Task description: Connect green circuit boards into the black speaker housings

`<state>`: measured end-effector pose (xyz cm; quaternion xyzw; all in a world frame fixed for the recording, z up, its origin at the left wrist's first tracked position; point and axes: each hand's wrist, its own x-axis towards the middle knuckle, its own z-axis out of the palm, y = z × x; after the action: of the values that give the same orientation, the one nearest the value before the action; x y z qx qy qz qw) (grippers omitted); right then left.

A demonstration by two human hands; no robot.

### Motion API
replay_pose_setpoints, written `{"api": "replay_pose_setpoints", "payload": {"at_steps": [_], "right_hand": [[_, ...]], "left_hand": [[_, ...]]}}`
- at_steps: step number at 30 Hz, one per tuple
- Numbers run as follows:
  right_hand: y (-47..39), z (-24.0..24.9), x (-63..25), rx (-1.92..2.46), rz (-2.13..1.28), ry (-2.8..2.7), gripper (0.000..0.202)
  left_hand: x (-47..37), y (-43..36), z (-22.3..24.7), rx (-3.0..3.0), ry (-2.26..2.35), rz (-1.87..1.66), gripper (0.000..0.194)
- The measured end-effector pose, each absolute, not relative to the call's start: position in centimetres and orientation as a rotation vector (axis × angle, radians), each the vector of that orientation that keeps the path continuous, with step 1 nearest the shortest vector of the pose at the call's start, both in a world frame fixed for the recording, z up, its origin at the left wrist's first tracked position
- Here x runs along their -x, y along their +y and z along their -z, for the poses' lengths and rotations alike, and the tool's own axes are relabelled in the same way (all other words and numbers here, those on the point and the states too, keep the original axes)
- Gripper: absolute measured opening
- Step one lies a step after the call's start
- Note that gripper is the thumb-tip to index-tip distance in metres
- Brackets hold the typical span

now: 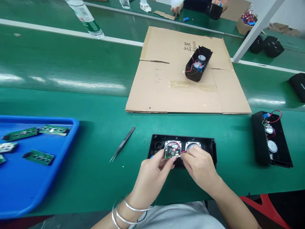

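Note:
My left hand (pixel 156 170) pinches a small green circuit board (pixel 171 152) by its edge. Close beside it, the fingers of my right hand (pixel 201 167) are closed on a thin red and black wire (pixel 183 151) at the board's right edge, where a small white connector shows. Whether the connector is seated cannot be made out. Below both hands lies a long black speaker housing (pixel 207 145), open side up, with two round speakers inside. My fingers cover part of the housing's near side. Steel tweezers (pixel 123 143) rest on the green table left of my hands.
A blue tray (pixel 75 127) with several green boards stands at left. Behind is a flat cardboard sheet (pixel 147 92) bearing another speaker housing (pixel 194 76). One more housing (pixel 259 140) stands at right. A bottle (pixel 87 19) and a co-worker's hand (pixel 177 8) appear at the back.

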<state>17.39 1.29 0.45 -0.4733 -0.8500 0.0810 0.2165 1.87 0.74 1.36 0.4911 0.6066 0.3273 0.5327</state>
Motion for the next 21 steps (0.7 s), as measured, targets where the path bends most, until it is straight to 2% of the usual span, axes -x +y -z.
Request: {"api": "replay_pose_setpoints", "payload": {"at_steps": [14,21], "right_hand": [[1.0,-0.3,-16.6,1.308,-0.045,-2.401,0.039],[-0.1,-0.5,-15.3,1.351,0.130,-2.389,0.039]], "left_hand": [[-2.0,0.9,-1.7,-1.710,1.508,-0.647,0.019],[-2.2,0.8,-1.5,-1.531,1.500,-0.655,0.020]]}}
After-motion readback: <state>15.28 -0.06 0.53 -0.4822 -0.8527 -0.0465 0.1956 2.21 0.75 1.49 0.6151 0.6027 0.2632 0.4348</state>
